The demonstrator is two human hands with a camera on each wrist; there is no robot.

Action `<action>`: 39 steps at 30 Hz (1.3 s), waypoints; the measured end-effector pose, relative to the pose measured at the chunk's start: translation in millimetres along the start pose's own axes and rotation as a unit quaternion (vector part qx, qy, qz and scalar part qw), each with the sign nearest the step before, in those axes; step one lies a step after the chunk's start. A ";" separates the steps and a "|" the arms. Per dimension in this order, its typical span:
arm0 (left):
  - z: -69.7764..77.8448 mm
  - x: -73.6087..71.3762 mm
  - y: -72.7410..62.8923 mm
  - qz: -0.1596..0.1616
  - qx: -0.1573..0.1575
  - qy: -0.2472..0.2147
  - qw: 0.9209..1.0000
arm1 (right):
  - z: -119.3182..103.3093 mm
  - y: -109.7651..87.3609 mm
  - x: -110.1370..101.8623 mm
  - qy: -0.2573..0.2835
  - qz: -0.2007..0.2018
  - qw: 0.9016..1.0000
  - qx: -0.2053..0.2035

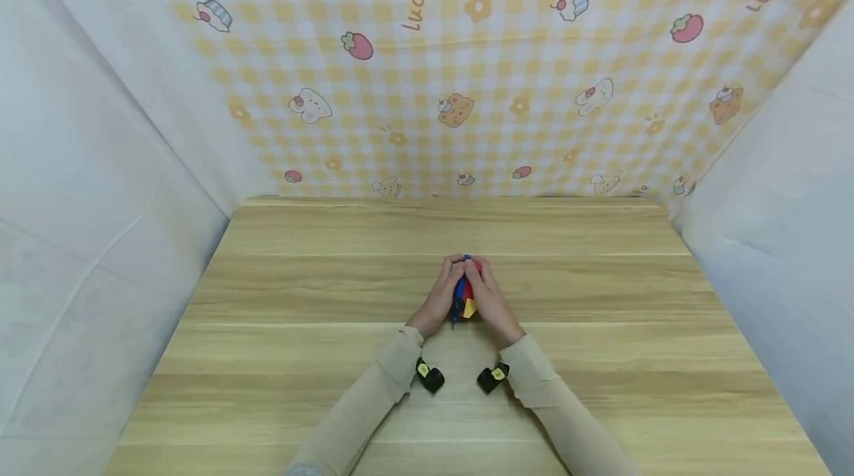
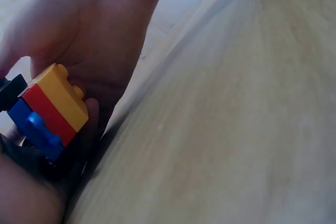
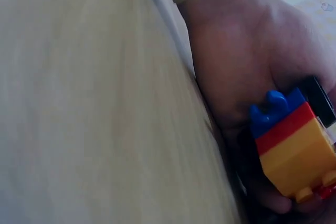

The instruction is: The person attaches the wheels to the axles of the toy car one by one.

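Both hands hold a toy vehicle of building blocks [image 1: 470, 289] between them, near the middle of the table. Its blue strip faces left, red lies beside that, and a yellow brick [image 2: 64, 98] with studs is at the near end. My left hand [image 1: 437, 302] wraps its left side and my right hand [image 1: 492, 307] its right side, thumbs close together on top. In the right wrist view, a blue hook-like piece [image 3: 275, 106] projects from the near end beside a black part [image 3: 317, 100]. The fingers hide much of the toy's far part.
The wood-grain table [image 1: 300, 276] spreads around the hands. A yellow checked cloth [image 1: 507, 61] hangs behind it, with white cloth walls [image 1: 87, 164] on both sides. Black wrist devices [image 1: 430, 376] with yellow marks sit at the inner cuffs.
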State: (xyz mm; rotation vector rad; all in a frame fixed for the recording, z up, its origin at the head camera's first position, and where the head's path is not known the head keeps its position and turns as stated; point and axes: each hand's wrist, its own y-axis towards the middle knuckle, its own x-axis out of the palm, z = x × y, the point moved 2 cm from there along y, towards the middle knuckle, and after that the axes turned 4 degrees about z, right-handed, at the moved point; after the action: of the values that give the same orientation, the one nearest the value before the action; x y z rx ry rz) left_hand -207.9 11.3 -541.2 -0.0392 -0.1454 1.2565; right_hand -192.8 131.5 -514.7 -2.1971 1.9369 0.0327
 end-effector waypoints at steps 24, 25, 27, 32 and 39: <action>4.6 -5.2 -1.1 -0.017 0.004 0.021 1.000 | 12.1 3.7 8.4 0.011 0.040 0.999 -0.017; 2.8 -5.1 -0.1 -0.014 0.009 0.022 1.000 | 12.4 4.4 8.0 0.014 0.041 0.999 -0.012; 0.2 -5.1 1.2 -0.012 0.012 0.015 1.000 | 12.3 5.3 6.8 0.022 0.039 0.999 -0.002; -2.6 -4.8 2.4 -0.003 0.006 0.001 1.000 | 12.1 5.9 3.3 0.027 0.028 0.999 0.011; -3.0 -6.0 4.1 0.037 -0.002 -0.029 0.999 | 12.4 5.4 1.3 0.002 0.033 0.999 0.010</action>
State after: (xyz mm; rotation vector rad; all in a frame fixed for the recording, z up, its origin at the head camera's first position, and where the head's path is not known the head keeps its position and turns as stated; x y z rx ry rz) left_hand -213.2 7.0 -545.1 -0.0127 -0.1983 1.3314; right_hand -196.4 131.7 -527.8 -2.1214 2.0012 0.0195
